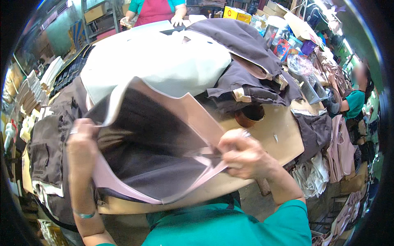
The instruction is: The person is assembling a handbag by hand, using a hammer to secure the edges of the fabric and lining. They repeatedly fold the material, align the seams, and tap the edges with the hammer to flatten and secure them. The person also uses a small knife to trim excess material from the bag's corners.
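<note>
An unfinished-looking bag (139, 143) with dark brown lining and pale pink edge bands gapes toward me over the near side of the table. Its left edge is gripped by my left hand (82, 137), blurred by motion, with the fingers closed. At the bag's right corner, my right hand (242, 156) pinches the pink band in a closed grip. Beyond the bag lies a large white sheet-like piece (160, 61). Right of that, dark fabric pieces (254, 82) are heaped, and a brown round pot (249, 115) stands in front of them.
The tan tabletop (279, 133) shows around the pot, with a small white pointed thing (276, 138) on it. More dark fabric (51, 143) hangs at the left. Pink bags (340, 147) hang at the right. A person in a red apron (154, 12) works across the table; another sits at right.
</note>
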Tool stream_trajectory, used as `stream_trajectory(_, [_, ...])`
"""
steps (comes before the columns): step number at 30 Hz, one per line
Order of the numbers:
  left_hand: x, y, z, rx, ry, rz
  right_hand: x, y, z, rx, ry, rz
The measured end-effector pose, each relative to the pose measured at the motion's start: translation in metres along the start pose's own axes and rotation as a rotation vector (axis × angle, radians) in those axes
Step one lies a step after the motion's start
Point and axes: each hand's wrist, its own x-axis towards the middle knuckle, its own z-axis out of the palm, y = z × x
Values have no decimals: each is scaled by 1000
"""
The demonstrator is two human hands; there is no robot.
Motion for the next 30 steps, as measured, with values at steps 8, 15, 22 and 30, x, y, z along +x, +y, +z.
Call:
stream_trajectory(8, [-61,-62,-107,-207,-67,-132,-1,12,-20,585,164,426])
stream_trajectory(15, [-101,-71,-138,-385,217,-124,2,3,-30,993,268,623])
stream_trajectory(22, [-37,-38,1,-912,-228,-325,-23,57,-2,963,343,830])
stream_trajectory(30, [-60,-59,77,-1049,-251,-597,-14,55,12,690,87,928])
